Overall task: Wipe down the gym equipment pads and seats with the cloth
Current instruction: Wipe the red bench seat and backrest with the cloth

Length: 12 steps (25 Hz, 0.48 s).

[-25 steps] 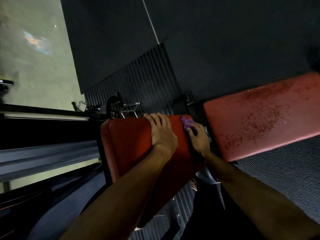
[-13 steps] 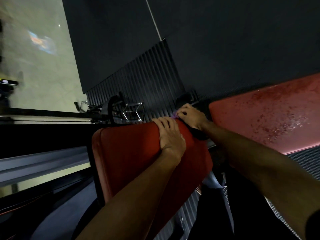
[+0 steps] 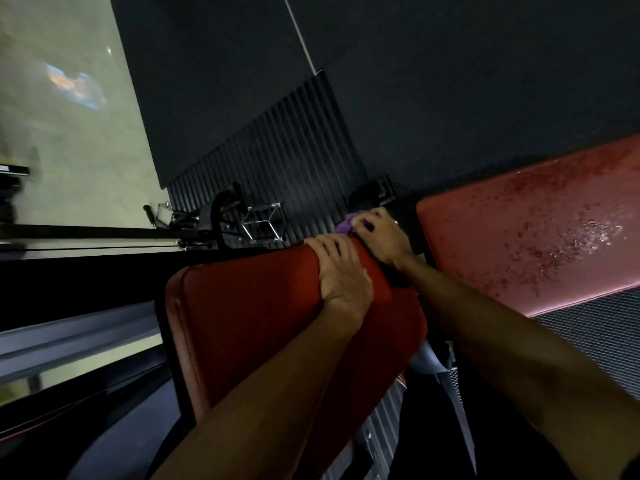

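Observation:
A red padded seat [image 3: 249,323] fills the lower middle of the view. My left hand [image 3: 341,271] lies on its far edge, fingers curled over the top rim. At the pad's far right corner my right hand [image 3: 379,237] grips a bunched purple cloth [image 3: 346,225], pressing it against the corner. Only a small part of the cloth shows past the fingers. To the right lies a second red pad [image 3: 540,233], speckled with wet droplets.
Dark ribbed rubber matting [image 3: 291,147] and black floor lie beyond the pads. A black metal frame with chrome fittings [image 3: 242,216] stands just behind the near pad. A grey rail [image 3: 69,337] runs along the left. Pale flooring [image 3: 59,109] shows at the upper left.
My right hand has carried the cloth from the near pad's right side up to its far right corner. My left hand has stayed on the far edge.

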{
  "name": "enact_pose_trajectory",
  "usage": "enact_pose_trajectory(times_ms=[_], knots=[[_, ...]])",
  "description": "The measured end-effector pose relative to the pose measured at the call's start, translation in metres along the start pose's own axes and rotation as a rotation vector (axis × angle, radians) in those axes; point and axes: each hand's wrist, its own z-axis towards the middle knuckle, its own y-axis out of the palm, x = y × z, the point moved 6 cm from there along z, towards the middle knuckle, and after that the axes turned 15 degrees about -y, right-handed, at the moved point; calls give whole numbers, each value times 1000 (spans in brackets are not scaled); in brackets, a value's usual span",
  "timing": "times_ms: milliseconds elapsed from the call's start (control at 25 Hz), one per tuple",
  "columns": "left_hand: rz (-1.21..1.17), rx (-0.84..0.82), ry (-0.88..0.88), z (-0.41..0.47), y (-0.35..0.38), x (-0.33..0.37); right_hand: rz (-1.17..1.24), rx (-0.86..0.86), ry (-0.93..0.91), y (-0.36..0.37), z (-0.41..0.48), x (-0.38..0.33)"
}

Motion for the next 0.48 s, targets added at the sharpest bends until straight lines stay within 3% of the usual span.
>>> enact_pose_trajectory(times_ms=[80, 160, 240, 320, 480], knots=[[9, 3, 8, 1, 0, 2, -21, 96, 222, 4, -5, 47], [18, 13, 13, 1, 2, 4, 17, 73, 510, 14, -15, 83], [23, 10, 15, 2, 2, 5, 102, 54, 645, 19, -28, 89], [23, 16, 13, 3, 2, 6, 164, 137, 568, 10, -46, 74], [37, 12, 18, 5, 3, 12, 143, 307, 167, 10, -113, 15]])
